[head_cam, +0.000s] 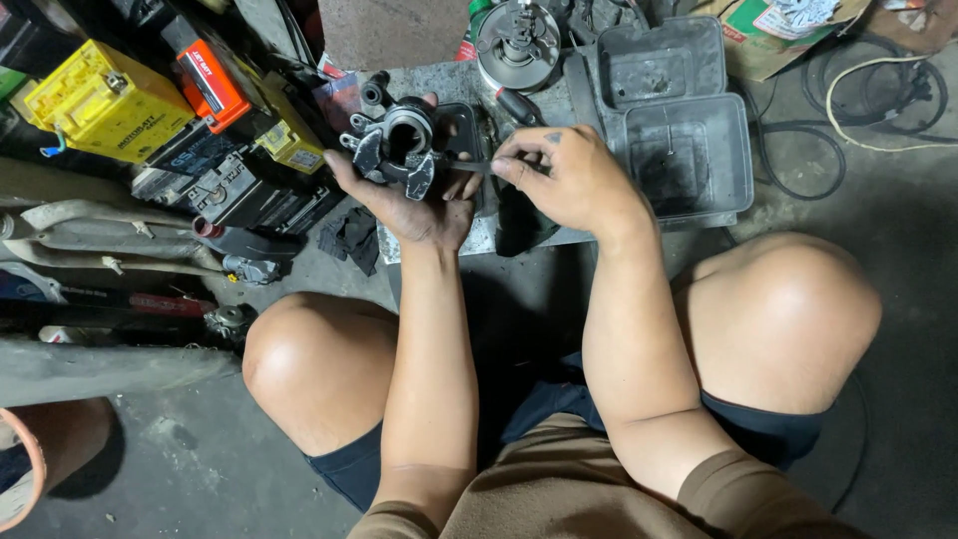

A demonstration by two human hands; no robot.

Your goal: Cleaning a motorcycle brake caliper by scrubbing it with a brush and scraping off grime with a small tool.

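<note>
My left hand (414,205) cups a dark metal brake caliper (399,145) with a round bore, holding it up over a low grey slab (439,80). My right hand (564,180) pinches a thin dark tool (477,167), its tip pointing left against the caliper's side. Both forearms reach forward between my bare knees.
Two grey plastic trays (689,150) lie to the right of the slab. A round metal engine part (517,40) sits at the back. Yellow, orange and black batteries (105,100) are stacked on the left. Black cables (878,90) curl on the concrete floor at right.
</note>
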